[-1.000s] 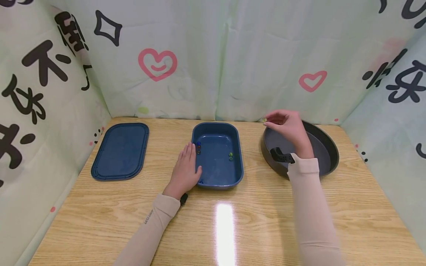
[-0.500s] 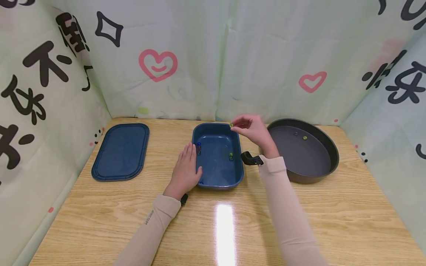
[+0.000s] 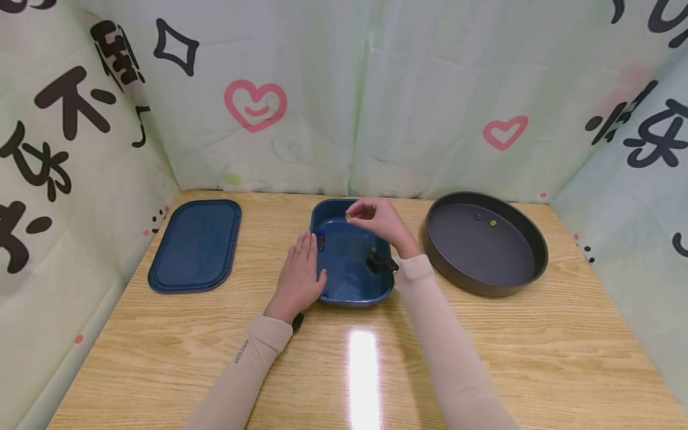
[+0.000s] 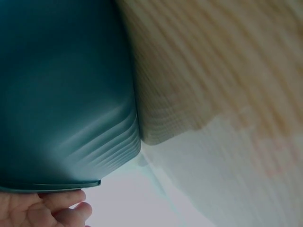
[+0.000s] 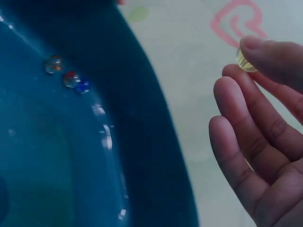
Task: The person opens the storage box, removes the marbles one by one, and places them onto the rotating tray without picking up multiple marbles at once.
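My right hand (image 3: 381,224) pinches a clear marble with yellow-green swirls (image 5: 245,60) between thumb and finger, over the far part of the blue plastic container (image 3: 352,298). Against the container's left inner side lie a blue marble (image 5: 83,86), a red one (image 5: 71,79) and an orange one (image 5: 53,65). A green marble (image 3: 373,251) shows near the right side, partly hidden by the black wrist strap. With fingers straight, my left hand (image 3: 298,275) rests along the container's left rim; its fingertips (image 4: 71,196) touch the rim in the left wrist view.
To the right stands a round dark pan (image 3: 486,257) holding a bluish marble (image 3: 478,217) and a yellow-green marble (image 3: 493,223). A flat blue lid (image 3: 194,246) lies at left on the wooden table (image 3: 301,370). A printed curtain (image 3: 419,89) hangs behind and at both sides.
My right hand has moved left from above the pan to over the blue container, still pinching the marble. The pan's two marbles have come into view. My left hand has stayed in place.
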A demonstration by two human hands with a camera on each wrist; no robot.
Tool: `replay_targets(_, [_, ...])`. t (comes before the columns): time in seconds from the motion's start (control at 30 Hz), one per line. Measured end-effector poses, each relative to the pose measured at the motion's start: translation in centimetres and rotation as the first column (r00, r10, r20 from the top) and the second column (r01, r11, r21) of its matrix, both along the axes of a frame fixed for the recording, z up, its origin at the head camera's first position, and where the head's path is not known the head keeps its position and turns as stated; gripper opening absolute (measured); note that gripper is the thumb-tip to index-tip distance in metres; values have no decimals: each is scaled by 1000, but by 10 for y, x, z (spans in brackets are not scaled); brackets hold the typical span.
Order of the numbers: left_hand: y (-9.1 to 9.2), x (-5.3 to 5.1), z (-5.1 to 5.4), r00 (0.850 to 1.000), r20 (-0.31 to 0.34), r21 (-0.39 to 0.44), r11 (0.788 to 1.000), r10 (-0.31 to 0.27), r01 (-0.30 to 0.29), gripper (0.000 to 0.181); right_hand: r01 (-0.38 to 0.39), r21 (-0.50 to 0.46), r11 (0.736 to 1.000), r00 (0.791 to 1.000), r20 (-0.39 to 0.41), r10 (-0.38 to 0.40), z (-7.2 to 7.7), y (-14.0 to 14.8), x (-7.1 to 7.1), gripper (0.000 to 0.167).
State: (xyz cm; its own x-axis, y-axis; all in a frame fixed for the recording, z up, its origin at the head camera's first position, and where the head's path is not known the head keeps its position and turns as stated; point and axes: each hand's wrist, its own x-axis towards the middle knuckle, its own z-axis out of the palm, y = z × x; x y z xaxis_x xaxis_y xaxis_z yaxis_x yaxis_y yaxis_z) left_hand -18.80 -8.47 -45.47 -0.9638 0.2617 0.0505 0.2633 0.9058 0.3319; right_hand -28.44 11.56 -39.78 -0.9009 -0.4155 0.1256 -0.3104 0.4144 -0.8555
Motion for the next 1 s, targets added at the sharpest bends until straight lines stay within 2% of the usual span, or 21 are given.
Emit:
replay_targets(0.07, [0,0,0,1000,-1,2,1000,0,0,75,-12,31,999,1000,-4,12,-4,-2,-2,20])
replay_targets(0.1, [0,0,0,1000,-1,5,1000,-1,1,75,-18,43,999,1000,-14,18,-11,-2,-7,19])
replay_targets(0.4, [0,-1,2,1000,-27,3,1000,-6,6,74,-95,165,982,995,21,93,-25,-10,-13,14])
replay_targets(0.5, [0,-1,2,1000,-22,9,1000,-10,11,74,-121,228,966,992,53,112,-28,-13,-12,12])
replay_targets(0.7, [-1,-3,2,1000,-10,11,1000,-5,5,74,-184,352,918,981,130,147,-32,-16,-13,8])
replay_targets(1.0, [0,-1,-1,1000,4,4,1000,-1,1,74,-232,458,858,968,192,159,-35,-17,-12,6])
